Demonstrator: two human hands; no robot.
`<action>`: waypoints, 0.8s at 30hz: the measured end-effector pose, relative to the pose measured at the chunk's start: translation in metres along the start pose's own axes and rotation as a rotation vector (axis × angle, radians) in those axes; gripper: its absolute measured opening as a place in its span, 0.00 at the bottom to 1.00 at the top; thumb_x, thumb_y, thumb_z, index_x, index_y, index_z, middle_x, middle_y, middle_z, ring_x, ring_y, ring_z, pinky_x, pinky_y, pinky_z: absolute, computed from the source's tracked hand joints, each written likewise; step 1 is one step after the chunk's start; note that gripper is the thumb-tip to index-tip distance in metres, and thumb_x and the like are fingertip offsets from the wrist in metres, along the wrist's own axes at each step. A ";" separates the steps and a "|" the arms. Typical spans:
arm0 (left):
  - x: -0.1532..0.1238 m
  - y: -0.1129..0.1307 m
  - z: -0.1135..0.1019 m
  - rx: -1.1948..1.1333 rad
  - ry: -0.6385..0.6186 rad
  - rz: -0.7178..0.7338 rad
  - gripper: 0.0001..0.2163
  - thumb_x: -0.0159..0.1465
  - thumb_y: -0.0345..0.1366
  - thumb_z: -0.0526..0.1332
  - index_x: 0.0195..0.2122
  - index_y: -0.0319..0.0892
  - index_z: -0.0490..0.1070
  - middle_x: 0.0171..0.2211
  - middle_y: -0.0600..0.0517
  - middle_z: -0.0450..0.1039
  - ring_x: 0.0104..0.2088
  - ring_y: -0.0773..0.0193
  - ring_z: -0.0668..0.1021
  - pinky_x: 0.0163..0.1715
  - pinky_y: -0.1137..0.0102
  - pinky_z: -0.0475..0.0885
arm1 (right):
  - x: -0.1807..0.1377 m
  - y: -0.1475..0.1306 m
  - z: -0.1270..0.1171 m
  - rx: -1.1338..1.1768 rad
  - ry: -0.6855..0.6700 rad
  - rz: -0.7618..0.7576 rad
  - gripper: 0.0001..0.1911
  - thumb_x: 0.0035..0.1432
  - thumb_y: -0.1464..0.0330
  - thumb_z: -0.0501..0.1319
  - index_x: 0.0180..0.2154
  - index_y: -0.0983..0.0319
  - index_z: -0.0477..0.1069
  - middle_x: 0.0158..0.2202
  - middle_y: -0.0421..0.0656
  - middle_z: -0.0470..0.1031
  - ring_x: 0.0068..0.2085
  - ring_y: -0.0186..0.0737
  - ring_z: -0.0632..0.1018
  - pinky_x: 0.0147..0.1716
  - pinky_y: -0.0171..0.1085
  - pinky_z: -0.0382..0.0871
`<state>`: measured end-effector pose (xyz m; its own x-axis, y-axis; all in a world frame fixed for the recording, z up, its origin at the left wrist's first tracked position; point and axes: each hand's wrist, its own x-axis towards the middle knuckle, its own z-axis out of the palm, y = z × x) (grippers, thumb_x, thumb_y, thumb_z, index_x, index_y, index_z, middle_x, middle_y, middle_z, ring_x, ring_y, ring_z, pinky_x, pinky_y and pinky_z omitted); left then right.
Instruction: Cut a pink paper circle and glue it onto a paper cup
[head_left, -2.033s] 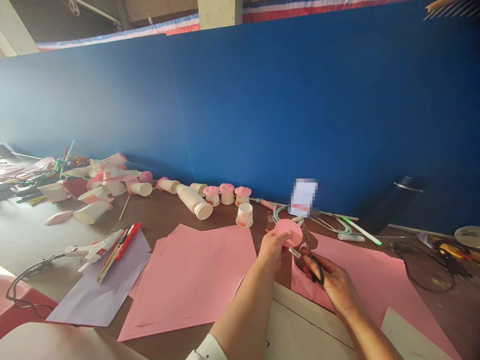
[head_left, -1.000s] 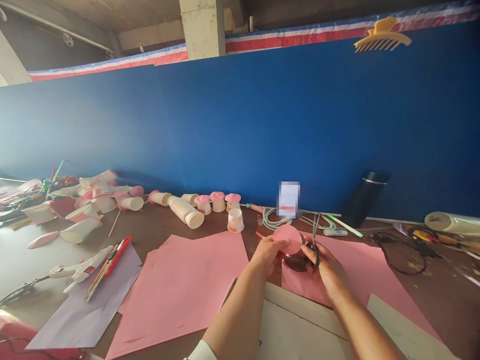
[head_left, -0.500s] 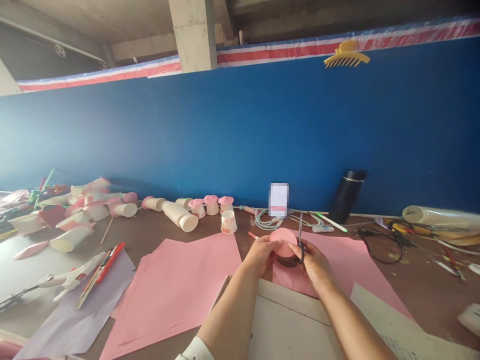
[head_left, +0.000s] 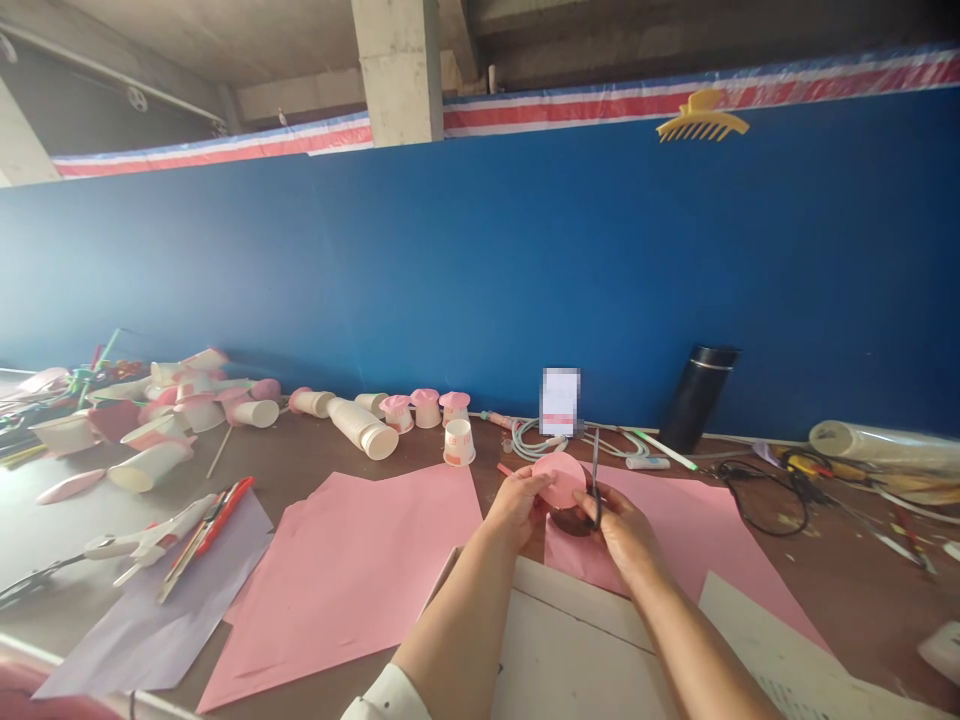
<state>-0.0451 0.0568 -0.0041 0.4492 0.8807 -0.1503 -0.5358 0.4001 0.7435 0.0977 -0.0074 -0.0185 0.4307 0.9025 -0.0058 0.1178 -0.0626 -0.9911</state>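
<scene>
My left hand (head_left: 516, 505) pinches a small round pink paper disc (head_left: 559, 479) and holds it up over the brown table (head_left: 315, 460). My right hand (head_left: 622, 530) grips a pair of black-handled scissors (head_left: 595, 480), blades pointing up beside the disc's right edge. Whether the blades touch the paper cannot be made out. Both hands hover above a pink paper sheet (head_left: 675, 530) with a round hole cut in it.
A larger pink sheet (head_left: 360, 570) lies left, with a lilac sheet (head_left: 150, 600), a white glue gun (head_left: 142, 543) and a red cutter (head_left: 217, 515). Paper cups (head_left: 360, 428) lie along the blue wall; a black flask (head_left: 697, 398), cables (head_left: 765, 495) and a plastic roll (head_left: 877, 445) are at right. White card (head_left: 585, 660) lies near me.
The camera tilted up, showing more wall and ceiling. The scissors turned from pointing along the table to blades upright, and my right hand closed in next to the disc.
</scene>
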 end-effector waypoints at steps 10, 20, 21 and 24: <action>0.001 -0.002 0.001 0.088 -0.018 0.009 0.20 0.45 0.38 0.74 0.38 0.35 0.75 0.30 0.47 0.75 0.30 0.64 0.77 0.30 0.71 0.70 | 0.001 0.004 0.001 0.037 0.016 -0.002 0.21 0.45 0.59 0.64 0.44 0.57 0.76 0.26 0.39 0.79 0.29 0.43 0.78 0.26 0.36 0.67; 0.001 -0.003 0.001 0.044 -0.060 0.017 0.19 0.46 0.38 0.73 0.38 0.34 0.75 0.31 0.46 0.76 0.30 0.65 0.75 0.30 0.72 0.69 | -0.005 -0.005 0.002 -0.019 0.030 -0.011 0.20 0.45 0.57 0.63 0.41 0.57 0.78 0.26 0.40 0.79 0.29 0.43 0.78 0.25 0.36 0.66; 0.000 -0.003 0.002 0.037 -0.065 0.016 0.20 0.46 0.38 0.73 0.38 0.34 0.75 0.32 0.45 0.76 0.30 0.65 0.75 0.30 0.72 0.69 | -0.006 -0.005 0.002 -0.023 0.020 -0.007 0.20 0.46 0.57 0.63 0.41 0.57 0.78 0.26 0.40 0.79 0.29 0.43 0.78 0.25 0.36 0.66; -0.002 -0.001 0.005 0.016 -0.084 0.014 0.20 0.46 0.38 0.73 0.39 0.34 0.76 0.33 0.45 0.76 0.30 0.65 0.75 0.29 0.73 0.68 | -0.006 -0.006 0.000 -0.018 -0.019 0.015 0.19 0.47 0.58 0.63 0.42 0.57 0.77 0.27 0.39 0.79 0.30 0.43 0.78 0.26 0.35 0.65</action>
<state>-0.0420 0.0536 -0.0015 0.5003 0.8617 -0.0851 -0.5315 0.3832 0.7554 0.0942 -0.0122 -0.0127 0.4156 0.9093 -0.0238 0.1272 -0.0839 -0.9883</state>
